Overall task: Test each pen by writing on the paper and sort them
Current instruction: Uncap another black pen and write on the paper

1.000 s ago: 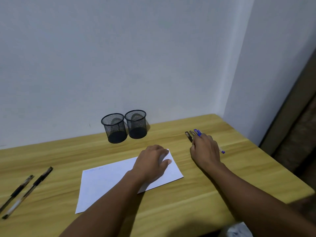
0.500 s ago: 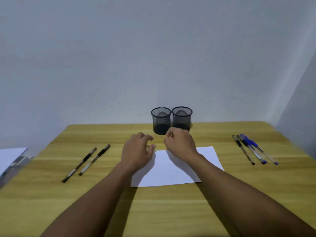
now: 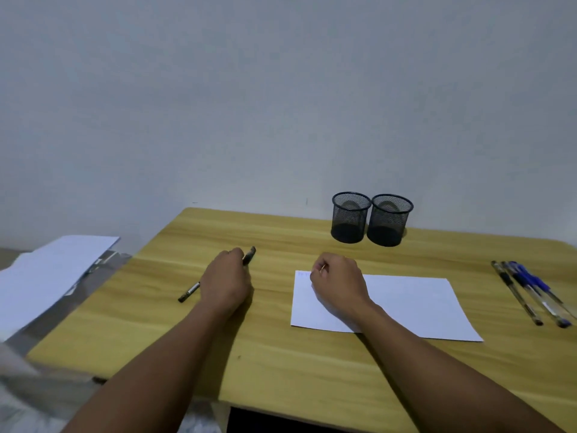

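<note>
My left hand [image 3: 226, 279] lies over a black pen [image 3: 189, 292], fingers curled down round its barrel. The pen runs slantwise under my palm, its tip out toward my near left and its capped end out past my knuckles to the far right. The paper [image 3: 412, 304] lies to the right of those fingers, near but apart, so I judge the pen must swing rightward to reach it. My right hand [image 3: 338, 285] already rests on the sheet's near corner, curled tight. A pale tip [image 3: 323, 267] pokes out between thumb and finger, and I cannot tell what it belongs to. The sheet is smooth and white on the grained wooden table [image 3: 312, 364]. Beyond my right knuckles stand two round black mesh cups [image 3: 349, 220], touching. More slim plastic pens [image 3: 530, 292], some blue, lie well off to the right.
</note>
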A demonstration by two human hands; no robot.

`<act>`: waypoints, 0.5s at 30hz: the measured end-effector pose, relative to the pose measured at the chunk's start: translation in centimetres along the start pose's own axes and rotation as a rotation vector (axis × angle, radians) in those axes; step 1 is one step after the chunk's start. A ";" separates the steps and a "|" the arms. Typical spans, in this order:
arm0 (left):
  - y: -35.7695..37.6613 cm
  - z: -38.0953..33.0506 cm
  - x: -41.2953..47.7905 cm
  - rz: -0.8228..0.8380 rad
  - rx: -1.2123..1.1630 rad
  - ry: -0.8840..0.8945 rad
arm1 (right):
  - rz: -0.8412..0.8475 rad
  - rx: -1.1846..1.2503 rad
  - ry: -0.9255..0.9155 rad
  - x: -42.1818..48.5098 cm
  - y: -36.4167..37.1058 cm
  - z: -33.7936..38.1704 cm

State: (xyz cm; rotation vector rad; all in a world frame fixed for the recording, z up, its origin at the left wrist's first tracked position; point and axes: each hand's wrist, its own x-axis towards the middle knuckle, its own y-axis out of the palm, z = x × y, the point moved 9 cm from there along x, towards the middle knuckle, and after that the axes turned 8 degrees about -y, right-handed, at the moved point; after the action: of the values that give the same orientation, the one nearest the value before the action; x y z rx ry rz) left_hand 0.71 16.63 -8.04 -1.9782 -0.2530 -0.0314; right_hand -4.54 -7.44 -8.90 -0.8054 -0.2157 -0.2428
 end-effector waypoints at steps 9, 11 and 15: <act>1.6 -4.6 0.6 0.390 -0.955 -0.287 | 0.282 0.745 0.070 -1.2 2.5 2.8; 1.7 -5.4 0.5 0.428 -1.103 -0.324 | 0.266 0.854 0.114 -1.3 2.4 2.9; 1.7 -6.9 0.1 0.489 -1.262 -0.308 | 0.111 0.925 0.135 -0.3 0.9 1.7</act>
State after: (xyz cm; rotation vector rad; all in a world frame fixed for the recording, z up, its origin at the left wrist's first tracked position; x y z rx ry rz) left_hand 1.80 9.75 -6.71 -3.2507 0.1214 0.5573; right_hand -4.74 -5.58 -8.46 0.1168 -0.1317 -0.0704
